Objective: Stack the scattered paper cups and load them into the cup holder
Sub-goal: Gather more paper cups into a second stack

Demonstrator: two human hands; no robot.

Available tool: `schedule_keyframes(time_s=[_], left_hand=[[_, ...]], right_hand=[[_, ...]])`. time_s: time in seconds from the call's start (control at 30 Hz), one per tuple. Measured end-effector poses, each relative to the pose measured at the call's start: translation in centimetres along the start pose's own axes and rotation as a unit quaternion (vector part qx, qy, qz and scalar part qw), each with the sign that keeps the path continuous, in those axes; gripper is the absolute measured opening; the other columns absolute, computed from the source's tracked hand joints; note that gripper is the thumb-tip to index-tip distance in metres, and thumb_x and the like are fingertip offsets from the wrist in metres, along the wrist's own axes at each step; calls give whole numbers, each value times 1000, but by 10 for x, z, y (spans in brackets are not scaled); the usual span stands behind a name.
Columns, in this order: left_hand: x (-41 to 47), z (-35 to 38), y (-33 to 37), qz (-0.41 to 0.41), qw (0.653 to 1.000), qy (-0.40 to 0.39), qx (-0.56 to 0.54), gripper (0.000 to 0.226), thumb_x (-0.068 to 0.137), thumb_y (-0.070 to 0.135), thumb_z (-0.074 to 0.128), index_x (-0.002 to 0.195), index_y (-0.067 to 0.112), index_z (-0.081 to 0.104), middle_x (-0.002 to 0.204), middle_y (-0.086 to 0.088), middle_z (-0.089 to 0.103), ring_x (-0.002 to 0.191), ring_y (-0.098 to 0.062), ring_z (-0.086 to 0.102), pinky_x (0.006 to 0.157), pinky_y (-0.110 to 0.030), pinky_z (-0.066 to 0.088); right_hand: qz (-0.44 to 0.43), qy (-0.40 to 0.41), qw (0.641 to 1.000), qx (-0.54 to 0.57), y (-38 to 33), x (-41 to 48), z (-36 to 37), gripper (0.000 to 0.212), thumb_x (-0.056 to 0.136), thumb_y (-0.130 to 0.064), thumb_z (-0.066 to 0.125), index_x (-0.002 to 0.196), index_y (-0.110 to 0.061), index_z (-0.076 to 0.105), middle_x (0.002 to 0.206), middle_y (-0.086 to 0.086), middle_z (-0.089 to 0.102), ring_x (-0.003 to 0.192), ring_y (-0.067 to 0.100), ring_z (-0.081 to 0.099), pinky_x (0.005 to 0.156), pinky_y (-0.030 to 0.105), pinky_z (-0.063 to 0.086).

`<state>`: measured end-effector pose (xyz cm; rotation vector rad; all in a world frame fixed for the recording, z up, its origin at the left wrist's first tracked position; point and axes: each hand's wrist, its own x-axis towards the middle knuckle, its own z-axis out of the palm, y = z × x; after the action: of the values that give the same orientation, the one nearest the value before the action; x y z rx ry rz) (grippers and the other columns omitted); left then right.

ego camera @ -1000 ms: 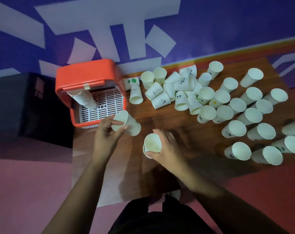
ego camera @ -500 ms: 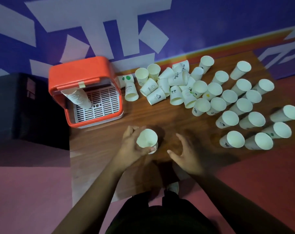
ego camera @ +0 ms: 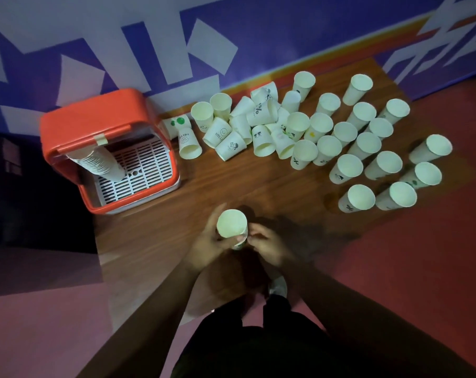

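A short stack of white paper cups (ego camera: 232, 227) stands upright near the table's front edge, mouth up. My left hand (ego camera: 206, 245) wraps its left side and my right hand (ego camera: 266, 245) pinches its right side low down. Several loose cups (ego camera: 348, 165) stand upright on the right half of the table, and several more lie tipped in a pile (ego camera: 247, 129) at the back. The orange cup holder (ego camera: 105, 148) sits at the table's left end with a long stack of cups (ego camera: 99, 166) leaning inside it.
The wooden table (ego camera: 231, 186) ends just in front of my hands. A black box (ego camera: 26, 192) stands left of the holder. A blue and white wall (ego camera: 176, 45) runs behind the table, and red floor (ego camera: 422, 255) lies to the right.
The cup from my left hand has been put together with the one my right hand held. The stack now sits at the table front with both hands on it. The view shifted left.
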<state>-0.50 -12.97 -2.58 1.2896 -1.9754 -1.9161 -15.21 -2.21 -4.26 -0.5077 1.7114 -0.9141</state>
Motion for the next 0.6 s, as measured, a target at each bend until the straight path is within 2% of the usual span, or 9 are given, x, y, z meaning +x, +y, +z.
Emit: schedule_keyframes(time_s=[0.03, 0.1, 0.17, 0.23, 0.33, 0.4, 0.5, 0.57, 0.6], left_hand=[[2, 4, 6, -8, 1000, 12, -15, 85, 82, 20, 84, 150, 32, 33, 139, 7, 53, 124, -12, 56, 106, -31, 48], [5, 13, 21, -19, 999, 28, -36, 74, 85, 22, 80, 144, 22, 36, 124, 9, 60, 114, -9, 61, 92, -24, 51], [8, 26, 31, -15, 999, 3, -39, 56, 88, 18, 78, 134, 16, 47, 117, 11, 64, 109, -1, 65, 81, -14, 51], [11, 38, 43, -13, 999, -35, -35, 49, 89, 15, 77, 130, 14, 52, 114, 12, 65, 97, 11, 65, 75, -8, 50], [16, 61, 69, -9, 998, -61, -25, 40, 92, 39, 71, 126, 22, 59, 112, 11, 69, 96, 2, 68, 72, -7, 48], [23, 78, 86, -16, 997, -69, -32, 44, 91, 61, 61, 119, 27, 63, 103, 7, 74, 92, -6, 71, 77, -13, 52], [36, 103, 101, -55, 987, -113, -97, 67, 77, 80, 61, 123, 32, 63, 113, 1, 76, 107, -21, 72, 101, -45, 53], [42, 114, 108, -82, 978, -135, -139, 80, 71, 82, 68, 131, 31, 59, 121, -6, 73, 114, -30, 69, 105, -56, 49], [44, 119, 114, -98, 974, -133, -153, 83, 69, 82, 70, 132, 29, 58, 120, -10, 73, 113, -33, 69, 104, -58, 49]], right_hand=[[17, 1, 999, 37, -4, -3, -4, 30, 94, 4, 52, 117, -13, 59, 96, -11, 64, 91, 5, 59, 77, 15, 46], [51, -2, 993, 107, -13, -10, -17, 22, 96, -3, 52, 110, -19, 59, 92, -5, 67, 85, 9, 62, 75, 23, 50], [64, 8, 987, 148, -14, -15, -35, 20, 97, -10, 52, 115, -14, 60, 99, 8, 67, 83, 18, 63, 74, 30, 52], [58, 28, 979, 193, -12, -22, -51, 24, 97, -8, 51, 118, -4, 61, 93, 13, 67, 73, 18, 62, 64, 27, 54], [29, 27, 967, 253, -12, -45, -74, 20, 95, 1, 49, 110, 4, 61, 73, 11, 67, 58, 16, 62, 54, 26, 51], [14, 13, 962, 271, -11, -64, -92, 18, 94, -2, 53, 107, 4, 64, 79, 16, 68, 68, 22, 63, 61, 31, 49], [-23, 46, 989, 142, -8, -77, -131, 22, 92, -13, 63, 112, -6, 67, 96, 19, 71, 81, 28, 66, 73, 35, 51], [-86, 137, 986, -31, -2, -73, -162, 23, 88, -15, 69, 110, -8, 66, 100, 12, 69, 88, 22, 66, 78, 24, 50], [-121, 194, 965, -129, 2, -68, -178, 27, 86, -15, 71, 111, -7, 65, 103, 10, 65, 91, 20, 63, 78, 18, 46]])
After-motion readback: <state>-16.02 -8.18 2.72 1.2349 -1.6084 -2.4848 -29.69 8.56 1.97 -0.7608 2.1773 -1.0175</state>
